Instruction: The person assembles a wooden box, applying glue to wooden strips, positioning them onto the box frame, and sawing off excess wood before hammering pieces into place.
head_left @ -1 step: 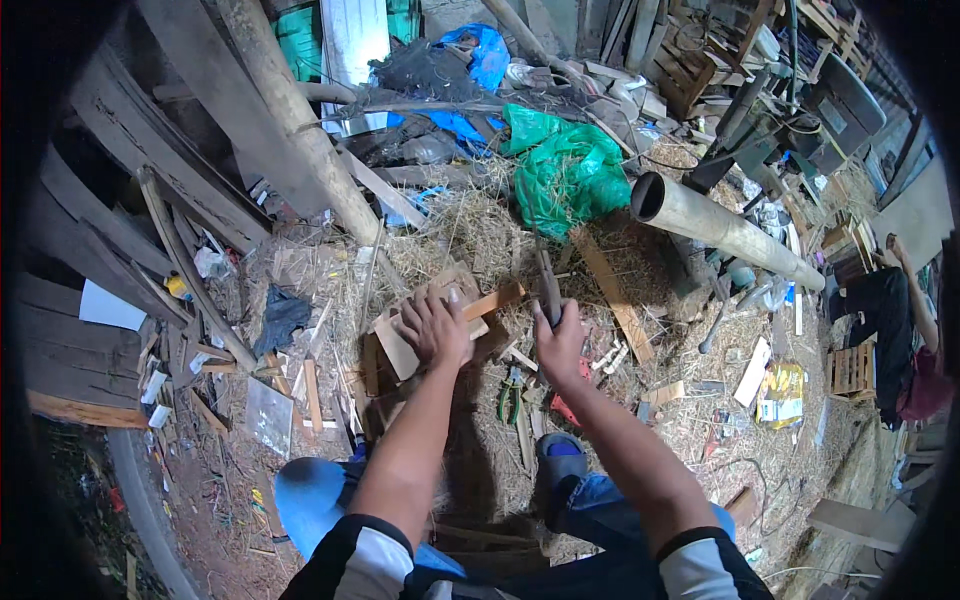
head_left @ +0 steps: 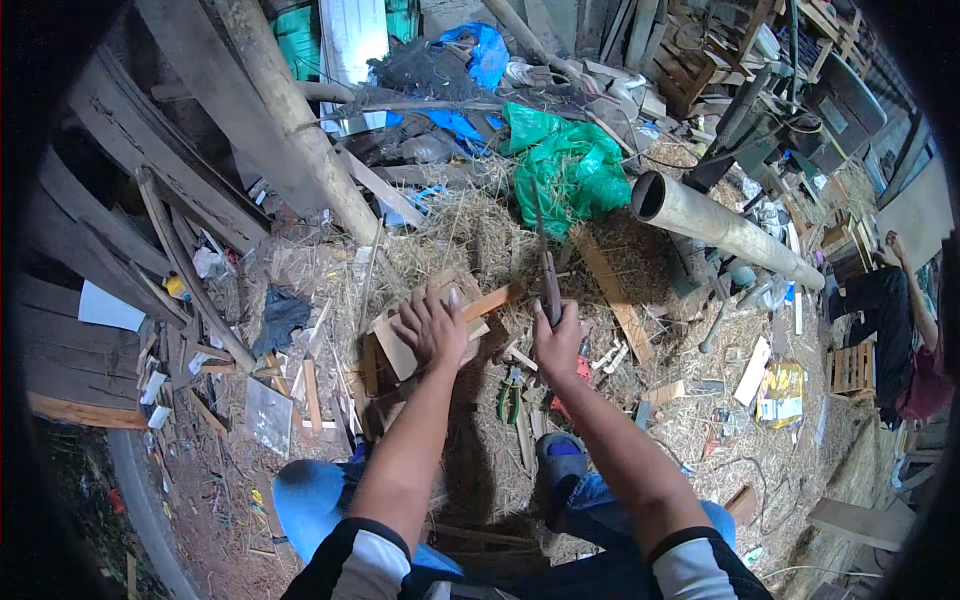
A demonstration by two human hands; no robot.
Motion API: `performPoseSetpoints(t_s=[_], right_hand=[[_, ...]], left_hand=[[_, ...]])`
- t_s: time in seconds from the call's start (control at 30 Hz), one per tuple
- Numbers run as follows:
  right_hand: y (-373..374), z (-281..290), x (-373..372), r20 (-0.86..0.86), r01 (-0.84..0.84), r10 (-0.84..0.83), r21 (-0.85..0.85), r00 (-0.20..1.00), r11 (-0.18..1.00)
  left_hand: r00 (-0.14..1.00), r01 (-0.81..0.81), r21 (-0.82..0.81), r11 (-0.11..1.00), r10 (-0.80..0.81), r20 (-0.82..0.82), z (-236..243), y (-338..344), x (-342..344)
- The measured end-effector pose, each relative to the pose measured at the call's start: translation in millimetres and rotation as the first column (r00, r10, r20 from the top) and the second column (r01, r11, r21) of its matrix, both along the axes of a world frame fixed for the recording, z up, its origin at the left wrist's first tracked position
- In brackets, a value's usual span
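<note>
My left hand (head_left: 432,325) presses its curled fingers on a reddish-brown wood strip (head_left: 485,302), which lies over a pale board (head_left: 393,352) low in front of me. My right hand (head_left: 558,335) grips a long, narrow bladed tool (head_left: 549,272) by its dark handle, its blade pointing up and away, to the right of the strip's end. Green-handled pliers (head_left: 510,395) lie on the straw between my forearms, near some red tools (head_left: 563,405) partly hidden by my right arm.
Leaning poles (head_left: 310,150) and planks (head_left: 150,140) line the left. Behind lie a green plastic sheet (head_left: 565,165) and a large pipe (head_left: 725,230). Straw and wood scraps surround me. At far right is another person (head_left: 920,375) with a bare arm, beside a wooden crate (head_left: 851,372).
My right hand and the blade have shifted very slightly, the blade standing out a little more against the green plastic. My left hand has barely moved.
</note>
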State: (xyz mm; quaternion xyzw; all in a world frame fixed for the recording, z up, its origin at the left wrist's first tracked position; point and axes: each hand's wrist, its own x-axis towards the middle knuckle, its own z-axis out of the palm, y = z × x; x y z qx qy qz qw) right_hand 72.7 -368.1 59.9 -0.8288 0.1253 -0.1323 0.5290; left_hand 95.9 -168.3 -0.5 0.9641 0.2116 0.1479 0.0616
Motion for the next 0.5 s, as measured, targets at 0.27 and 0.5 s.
performPoseSetpoints(t_s=[0.27, 0.5], right_hand=[[28.2, -132.6, -12.6, -0.013, 0.107, -0.109, -0.084, 0.994, 0.991], [44.8, -131.7, -8.7, -0.1, 0.03, -0.027, 0.026, 0.995, 0.999]], left_hand=[[0.865, -0.448, -0.536, 0.715, 0.499, -0.056, 13.4, 46.8, -59.3], [0.932, -0.297, -0.761, 0.577, 0.348, -0.1, -23.9, 77.8, -77.4]])
